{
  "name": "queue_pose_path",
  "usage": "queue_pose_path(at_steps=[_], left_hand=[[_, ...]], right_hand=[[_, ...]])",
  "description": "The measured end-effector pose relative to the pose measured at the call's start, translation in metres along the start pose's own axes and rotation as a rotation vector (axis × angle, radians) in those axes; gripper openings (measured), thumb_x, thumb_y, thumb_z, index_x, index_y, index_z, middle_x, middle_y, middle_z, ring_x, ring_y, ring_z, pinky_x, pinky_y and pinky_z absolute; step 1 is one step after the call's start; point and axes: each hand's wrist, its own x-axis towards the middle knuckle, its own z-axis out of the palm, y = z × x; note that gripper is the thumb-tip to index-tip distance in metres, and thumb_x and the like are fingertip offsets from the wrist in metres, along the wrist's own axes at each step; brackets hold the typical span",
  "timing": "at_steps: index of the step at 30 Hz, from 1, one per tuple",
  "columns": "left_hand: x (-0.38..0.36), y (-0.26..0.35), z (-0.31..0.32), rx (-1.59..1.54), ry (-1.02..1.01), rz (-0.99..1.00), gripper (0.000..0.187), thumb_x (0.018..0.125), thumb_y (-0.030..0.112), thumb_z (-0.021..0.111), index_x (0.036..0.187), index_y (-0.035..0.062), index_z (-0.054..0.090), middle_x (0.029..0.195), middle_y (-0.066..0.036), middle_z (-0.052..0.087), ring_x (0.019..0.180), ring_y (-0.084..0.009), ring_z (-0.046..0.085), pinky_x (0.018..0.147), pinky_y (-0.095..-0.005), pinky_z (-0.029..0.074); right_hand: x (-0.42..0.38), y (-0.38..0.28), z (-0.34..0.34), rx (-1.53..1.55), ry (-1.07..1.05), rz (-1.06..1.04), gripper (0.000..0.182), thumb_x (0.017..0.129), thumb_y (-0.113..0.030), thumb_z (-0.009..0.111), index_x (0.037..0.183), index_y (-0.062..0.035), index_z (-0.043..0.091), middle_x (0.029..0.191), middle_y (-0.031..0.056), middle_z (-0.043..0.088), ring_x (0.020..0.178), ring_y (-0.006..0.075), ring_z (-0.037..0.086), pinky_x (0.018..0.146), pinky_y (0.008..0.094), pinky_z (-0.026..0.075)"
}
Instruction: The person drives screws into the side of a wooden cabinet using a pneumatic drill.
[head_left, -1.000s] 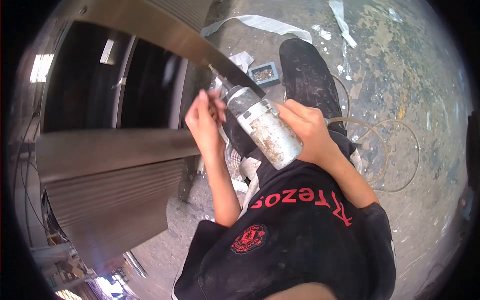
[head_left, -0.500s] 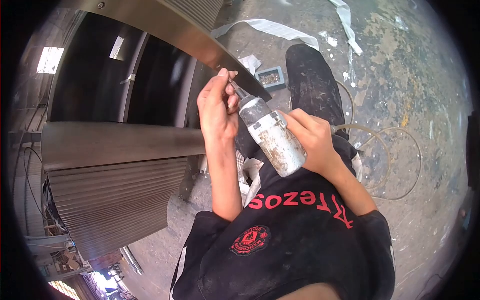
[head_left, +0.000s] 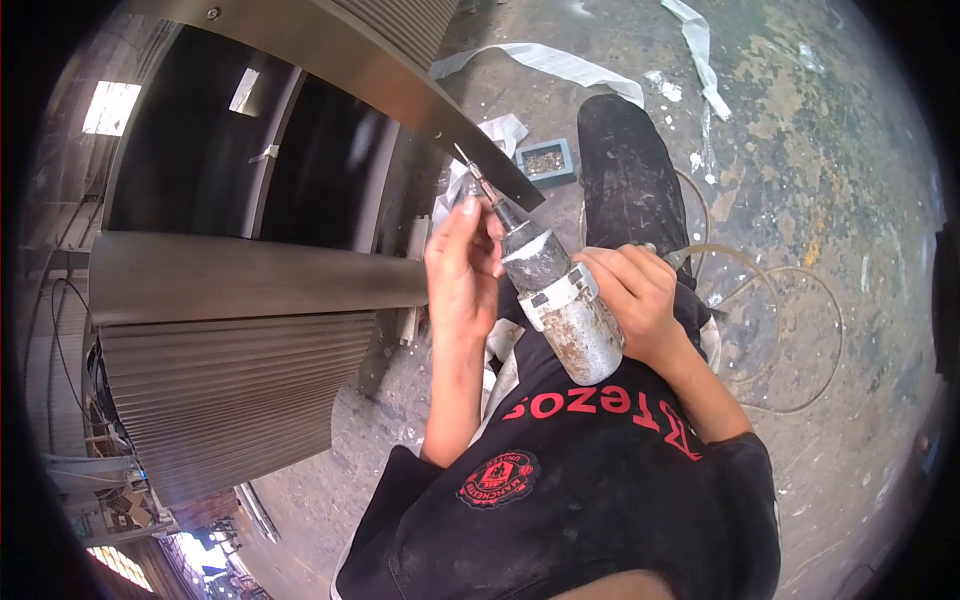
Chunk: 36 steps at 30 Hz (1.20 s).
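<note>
My right hand [head_left: 640, 300] grips a worn, grey and white air screwdriver [head_left: 575, 325] by its handle. Its body slants up and left across my lap. A slim bit [head_left: 482, 185] sticks out of the nose, and a thin pointed piece, which looks like a screw [head_left: 460, 152], sits at its tip. Close beside the bit is my left hand [head_left: 463, 270], thumb and fingers curled together; what they pinch, if anything, is hidden. Just beyond the tip runs the brown metal edge [head_left: 400, 85] of a large panel, with a small fastener or hole in it.
A grey-blue tray [head_left: 570, 160] of small metal parts stands on the floor beyond the panel's corner. An air hose [head_left: 835, 310] loops at the right. White strips [head_left: 560, 62] lie on the stained floor. Ribbed metal [head_left: 230, 400] fills the left side.
My left hand has drawn back from the bit's tip towards my body, leaving the tip exposed. The screwdriver and my right hand have moved slightly down and right.
</note>
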Motion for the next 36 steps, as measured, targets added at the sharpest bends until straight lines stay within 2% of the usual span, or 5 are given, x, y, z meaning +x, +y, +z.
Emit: queue_pose_path(at_steps=[6, 14, 18, 24, 36], left_hand=[[0.085, -0.109, -0.053, -0.511, -0.003, -0.644, 0.037, 0.102, 0.027, 0.052, 0.114, -0.0082, 0.057, 0.097, -0.024, 0.066, 0.088, -0.0345, 0.068, 0.082, -0.0371, 0.059], [0.142, -0.181, -0.07, -0.149, -0.203, -0.011, 0.018, 0.101, 0.006, 0.055, 0.109, -0.01, 0.058, 0.1, -0.022, 0.068, 0.086, -0.0241, 0.071, 0.079, -0.0301, 0.06], [0.102, -0.142, -0.047, 0.294, -0.259, 0.021, 0.033, 0.098, -0.011, 0.044, 0.128, -0.0206, 0.036, 0.13, -0.032, 0.052, 0.127, -0.0463, 0.052, 0.114, -0.0483, 0.046], [0.119, -0.167, -0.057, 0.302, -0.255, 0.298, 0.021, 0.096, 0.019, 0.071, 0.093, -0.0021, 0.073, 0.074, -0.004, 0.061, 0.066, -0.0088, 0.053, 0.059, -0.029, 0.048], [0.115, -0.165, -0.081, 0.743, -0.427, 0.408, 0.05, 0.099, 0.008, 0.053, 0.149, 0.0112, 0.051, 0.094, -0.006, 0.058, 0.082, -0.0149, 0.056, 0.08, -0.0264, 0.05]], right_hand=[[0.0, 0.001, -0.002, 0.02, 0.004, -0.021, 0.039, 0.074, -0.017, 0.066, 0.108, 0.0001, 0.069, 0.099, 0.0078, 0.069, 0.07, 0.0237, 0.062, 0.06, 0.0355, 0.046], [0.002, 0.0, 0.0, 0.023, -0.002, 0.016, 0.041, 0.073, -0.021, 0.068, 0.109, -0.0014, 0.069, 0.097, 0.0068, 0.068, 0.07, 0.024, 0.062, 0.06, 0.036, 0.046], [0.003, 0.001, 0.005, 0.012, -0.006, 0.024, 0.041, 0.074, -0.022, 0.069, 0.11, -0.0034, 0.069, 0.095, 0.0041, 0.068, 0.068, 0.0228, 0.06, 0.059, 0.0361, 0.046], [0.01, 0.008, 0.009, -0.005, -0.07, 0.04, 0.042, 0.07, -0.022, 0.071, 0.107, -0.0024, 0.069, 0.096, 0.0065, 0.069, 0.07, 0.0241, 0.063, 0.062, 0.0364, 0.048], [0.017, 0.015, 0.017, -0.023, -0.045, 0.028, 0.042, 0.076, -0.019, 0.068, 0.117, -0.0081, 0.069, 0.098, 0.0011, 0.067, 0.069, 0.0233, 0.061, 0.062, 0.0369, 0.049]])
